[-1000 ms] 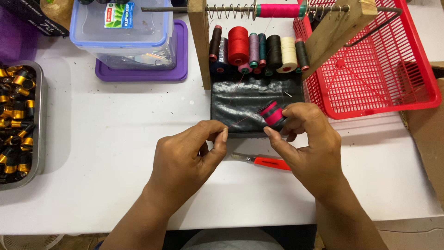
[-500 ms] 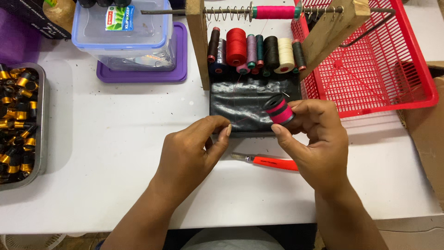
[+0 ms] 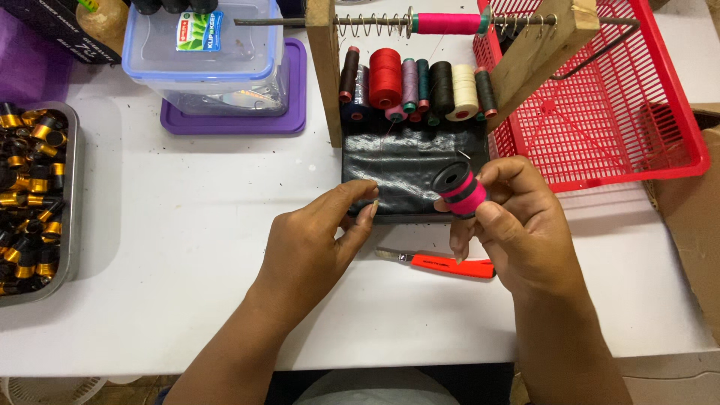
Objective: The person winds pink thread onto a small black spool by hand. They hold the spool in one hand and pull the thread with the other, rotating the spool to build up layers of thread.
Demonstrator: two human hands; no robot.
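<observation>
Fingers on both hands were pinched shut. Far to the left sat a metal tray (image 3: 69, 187) full of small black and gold tubes (image 3: 26, 195). Next to it, further back, a clear box (image 3: 202, 52) stood on a purple lid (image 3: 232, 120).

Then came the left hand (image 3: 311, 240). Its thumb and first finger were pressed together on a thin red thread (image 3: 390, 191). The thread was hard to see. It ran from that pinch over to a little spool (image 3: 459, 190).

Behind the hands lay a black mat (image 3: 397, 161), and behind that stood a wooden rack (image 3: 326, 67). Big spools (image 3: 416, 82) of red, purple, green, black and cream thread stood in a row at its foot. A pink spool (image 3: 446, 22) hung on the rod across the top.

An orange cutter (image 3: 442, 262) lay on the table (image 3: 187, 225), just below the hands and not touched.

The right hand (image 3: 517, 232) gripped the little spool, which was black with pink thread round its middle. The spool was up off the table, over the front edge of the mat.

It looked like the little spool already had a good band of pink on it, so the winding seemed mostly done. The thread was not yet cut, and the cutter was waiting.

Last, on the right, sat a red basket (image 3: 637, 112).
</observation>
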